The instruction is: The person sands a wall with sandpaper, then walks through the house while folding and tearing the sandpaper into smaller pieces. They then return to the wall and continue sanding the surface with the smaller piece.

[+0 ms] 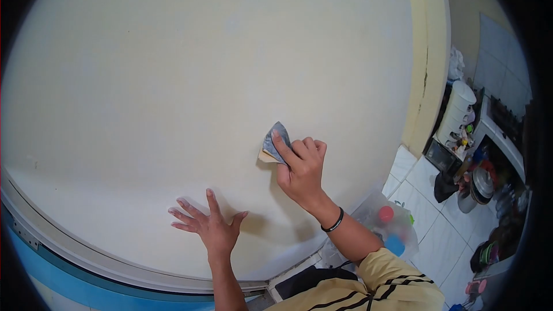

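Here the right hand [300, 168] presses a folded piece of sandpaper [274, 144] against the cream wall [173, 80], with the fingers together on top of it, near the lower right part of the wall. The left hand [210, 224] lies flat on the wall below, fingers spread apart, close to the grey bottom edge [86, 253].

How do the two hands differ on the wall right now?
The right hand presses a folded piece of sandpaper against the wall; the left hand holds nothing. The left hand lies flat with fingers spread; the right hand's fingers are bunched. The right hand sits higher, with a black wristband. Both touch the wall.
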{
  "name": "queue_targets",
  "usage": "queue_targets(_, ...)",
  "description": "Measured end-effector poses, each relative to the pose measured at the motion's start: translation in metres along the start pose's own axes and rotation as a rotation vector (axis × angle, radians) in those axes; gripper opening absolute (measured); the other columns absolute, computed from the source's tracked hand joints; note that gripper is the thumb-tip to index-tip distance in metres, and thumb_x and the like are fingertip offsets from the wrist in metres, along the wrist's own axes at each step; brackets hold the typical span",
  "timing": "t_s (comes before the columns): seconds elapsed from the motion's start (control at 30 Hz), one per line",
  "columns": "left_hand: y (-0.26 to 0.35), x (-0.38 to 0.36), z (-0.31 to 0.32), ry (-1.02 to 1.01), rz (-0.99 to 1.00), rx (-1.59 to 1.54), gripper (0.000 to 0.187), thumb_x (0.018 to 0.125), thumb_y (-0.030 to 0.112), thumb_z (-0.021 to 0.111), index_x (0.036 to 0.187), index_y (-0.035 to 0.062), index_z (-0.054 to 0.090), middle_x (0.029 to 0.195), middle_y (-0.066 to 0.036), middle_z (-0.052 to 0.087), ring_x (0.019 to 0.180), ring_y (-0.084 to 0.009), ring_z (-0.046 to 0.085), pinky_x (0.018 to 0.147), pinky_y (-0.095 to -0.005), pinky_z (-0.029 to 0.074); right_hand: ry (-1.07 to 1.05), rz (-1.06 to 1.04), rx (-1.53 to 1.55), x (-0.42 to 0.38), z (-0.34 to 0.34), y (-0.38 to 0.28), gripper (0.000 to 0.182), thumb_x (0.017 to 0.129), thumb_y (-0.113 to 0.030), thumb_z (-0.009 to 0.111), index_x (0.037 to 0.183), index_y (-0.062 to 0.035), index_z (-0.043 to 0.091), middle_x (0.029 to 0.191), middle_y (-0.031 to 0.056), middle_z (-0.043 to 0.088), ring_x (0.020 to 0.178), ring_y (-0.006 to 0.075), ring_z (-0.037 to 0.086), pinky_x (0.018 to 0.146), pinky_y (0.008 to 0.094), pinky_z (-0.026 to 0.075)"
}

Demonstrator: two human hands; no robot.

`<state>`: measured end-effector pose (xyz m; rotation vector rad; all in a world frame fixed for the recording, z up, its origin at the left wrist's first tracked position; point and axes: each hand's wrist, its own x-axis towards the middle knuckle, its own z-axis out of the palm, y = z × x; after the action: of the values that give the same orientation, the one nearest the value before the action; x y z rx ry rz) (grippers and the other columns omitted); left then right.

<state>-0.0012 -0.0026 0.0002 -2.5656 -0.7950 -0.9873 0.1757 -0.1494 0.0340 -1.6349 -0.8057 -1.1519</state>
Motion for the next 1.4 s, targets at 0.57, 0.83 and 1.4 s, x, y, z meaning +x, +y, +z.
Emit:
queue_targets(0.57, 0.000, 0.000, -0.003, -0.001, -0.006, -0.007, 0.118, 0.062, 0.056, 0.082, 0.153, 0.0231, 0.015, 0.151, -0.032, -0.018, 0.135, -0.0571, -0.022, 0.098, -0.0766, -0.007, 0.066, -0.040, 0.005, 0.021, 0.001, -0.001, 0.063, 0.058, 0.000, 0.053, 0.118, -0.0118, 0.067, 0.069, 0.0012, 0.039, 0.069, 0.0204, 0.039, 0.073, 0.0366, 0.028)
queue_targets(0.83, -0.003, -0.001, 0.000, 0.027, 0.020, -0.005, 0.117, 0.061, 0.056, 0.083, 0.152, 0.0217, 0.017, 0.151, -0.033, -0.017, 0.135, -0.0576, -0.022, 0.098, -0.0767, -0.006, 0.053, -0.005, 0.021, 0.016, 0.002, -0.001, 0.063, 0.059, 0.001, 0.053, 0.119, -0.0123, 0.067, 0.068, 0.0011, 0.039, 0.067, 0.0202, 0.038, 0.072, 0.0357, 0.028)
queue_targets(1.4, -0.002, 0.000, 0.000, 0.016, 0.006, -0.003, 0.118, 0.061, 0.057, 0.082, 0.153, 0.0233, 0.016, 0.151, -0.031, -0.019, 0.135, -0.0577, -0.022, 0.098, -0.0768, -0.006, 0.036, 0.025, 0.001, 0.000, 0.002, -0.001, 0.062, 0.059, 0.001, 0.053, 0.117, -0.0136, 0.068, 0.068, 0.0010, 0.040, 0.068, 0.0204, 0.039, 0.072, 0.0354, 0.027)
